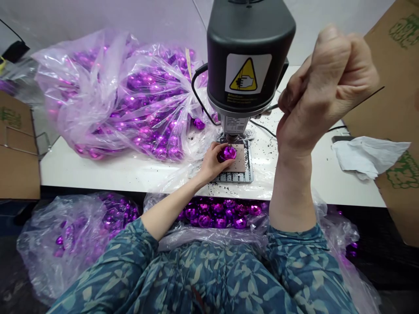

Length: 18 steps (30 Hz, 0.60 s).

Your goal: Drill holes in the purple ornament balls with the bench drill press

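Note:
My left hand (pixel 212 162) is closed around a shiny purple faceted ball (pixel 228 153), holding it on the small base plate (pixel 244 176) right under the spindle of a grey bench drill (pixel 250 61). My right hand (pixel 322 83) is raised at the drill's right side, fist closed round its thin metal feed lever (pixel 273 107). The drill tip itself is hidden behind the ball and the drill's lower housing.
A big clear plastic bag (pixel 121 96) full of purple balls lies on the white table (pixel 98 170) at the left. More bagged balls rest in my lap (pixel 218 216) and at lower left (pixel 72 235). Cardboard boxes (pixel 399 109) and a white cloth (pixel 368 155) stand right. Dark shavings surround the plate.

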Motion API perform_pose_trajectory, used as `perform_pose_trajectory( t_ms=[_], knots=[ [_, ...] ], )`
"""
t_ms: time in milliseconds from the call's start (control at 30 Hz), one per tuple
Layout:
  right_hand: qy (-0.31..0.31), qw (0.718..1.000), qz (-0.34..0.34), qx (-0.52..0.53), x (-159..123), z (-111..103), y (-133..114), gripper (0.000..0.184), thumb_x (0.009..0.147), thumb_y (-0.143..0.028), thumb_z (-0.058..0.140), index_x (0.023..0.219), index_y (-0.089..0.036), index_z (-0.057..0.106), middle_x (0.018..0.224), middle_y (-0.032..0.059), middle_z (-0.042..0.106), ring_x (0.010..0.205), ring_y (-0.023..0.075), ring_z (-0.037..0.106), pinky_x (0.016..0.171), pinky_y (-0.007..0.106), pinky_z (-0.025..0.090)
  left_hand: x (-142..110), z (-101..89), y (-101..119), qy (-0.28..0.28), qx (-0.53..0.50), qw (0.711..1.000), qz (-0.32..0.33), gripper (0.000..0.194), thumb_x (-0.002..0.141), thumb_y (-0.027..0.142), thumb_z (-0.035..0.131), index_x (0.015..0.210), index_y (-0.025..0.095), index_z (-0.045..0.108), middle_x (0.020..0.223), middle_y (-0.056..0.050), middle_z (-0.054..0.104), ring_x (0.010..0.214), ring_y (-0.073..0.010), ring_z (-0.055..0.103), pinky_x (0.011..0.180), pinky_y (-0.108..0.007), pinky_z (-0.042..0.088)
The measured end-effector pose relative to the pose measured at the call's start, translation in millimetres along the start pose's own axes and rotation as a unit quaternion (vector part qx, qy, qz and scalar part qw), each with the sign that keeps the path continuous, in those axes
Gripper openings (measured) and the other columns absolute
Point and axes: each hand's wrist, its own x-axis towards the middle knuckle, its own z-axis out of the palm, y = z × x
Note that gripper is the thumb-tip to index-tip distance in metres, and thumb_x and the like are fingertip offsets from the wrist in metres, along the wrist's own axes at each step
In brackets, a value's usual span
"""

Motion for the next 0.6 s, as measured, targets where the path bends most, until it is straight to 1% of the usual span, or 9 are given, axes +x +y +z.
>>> perform_pose_trajectory(
  t_ms=[133, 200, 267, 333, 433, 600],
  knots=[
    [0.001, 0.999, 0.006, -0.054, -5.4, -2.0, -4.6, 0.059, 0.08, -0.072, 0.049, 0.059, -0.024, 0.022, 0.044, -0.0085, 0.022, 0.037, 0.004, 0.021, 0.044, 0.03, 0.018, 0.0, 7.0, -3.1, 0.004, 0.006, 1.0, 0.023, 0.056, 0.076, 0.028, 0.088, 0.126, 0.023, 0.065, 0.122, -0.009, 0.068, 0.116, -0.0281, 0.065, 0.101, -0.044, 0.054],
    [0.003, 0.999, 0.004, -0.054, -9.8, -3.5, -9.4, 0.06, 0.082, -0.072, 0.049, 0.059, -0.023, 0.022, 0.043, -0.0082, 0.023, 0.037, 0.0038, 0.022, 0.044, 0.03, 0.017, -1.4, 8.7, -4.4, 0.011, -0.002, 1.0, 0.017, 0.056, 0.076, 0.028, 0.089, 0.125, 0.023, 0.064, 0.121, -0.009, 0.07, 0.113, -0.0273, 0.066, 0.099, -0.044, 0.054],
    [0.012, 0.999, -0.006, -0.032, -15.8, -6.0, -14.6, 0.06, 0.084, -0.063, 0.058, 0.058, -0.022, 0.023, 0.042, -0.008, 0.025, 0.036, 0.0035, 0.024, 0.043, 0.03, 0.016, -2.9, 9.6, -4.8, 0.016, -0.011, 1.0, 0.006, 0.055, 0.075, 0.028, 0.089, 0.123, 0.021, 0.063, 0.118, -0.009, 0.071, 0.108, -0.0259, 0.068, 0.095, -0.042, 0.055],
    [0.021, 1.0, -0.003, -0.018, -23.4, -10.3, -18.6, 0.059, 0.087, -0.051, 0.064, 0.057, -0.021, 0.023, 0.042, -0.0076, 0.026, 0.035, 0.0031, 0.027, 0.043, 0.028, 0.016, -3.8, 9.8, -4.6, 0.018, -0.015, 1.0, -0.004, 0.054, 0.075, 0.027, 0.089, 0.121, 0.02, 0.063, 0.115, -0.008, 0.072, 0.104, -0.0248, 0.069, 0.091, -0.04, 0.056],
    [0.016, 1.0, -0.006, -0.022, -35.1, -19.6, -19.7, 0.058, 0.092, -0.037, 0.062, 0.056, -0.019, 0.02, 0.044, -0.006, 0.024, 0.037, 0.0025, 0.03, 0.042, 0.025, 0.017, -4.1, 9.1, -4.1, 0.016, -0.012, 1.0, -0.006, 0.054, 0.075, 0.027, 0.089, 0.121, 0.02, 0.062, 0.115, -0.008, 0.072, 0.103, -0.0244, 0.069, 0.09, -0.039, 0.056],
    [-0.014, 0.999, -0.05, 0.001, -45.6, -30.2, -12.6, 0.057, 0.093, -0.027, 0.057, 0.059, -0.016, 0.013, 0.046, -0.0047, 0.017, 0.037, -0.0002, 0.025, 0.04, 0.02, 0.019, -4.0, 7.9, -4.3, 0.01, -0.005, 1.0, -0.002, 0.053, 0.075, 0.026, 0.089, 0.121, 0.02, 0.062, 0.114, -0.008, 0.072, 0.102, -0.023, 0.069, 0.089, -0.037, 0.057]
  ],
)
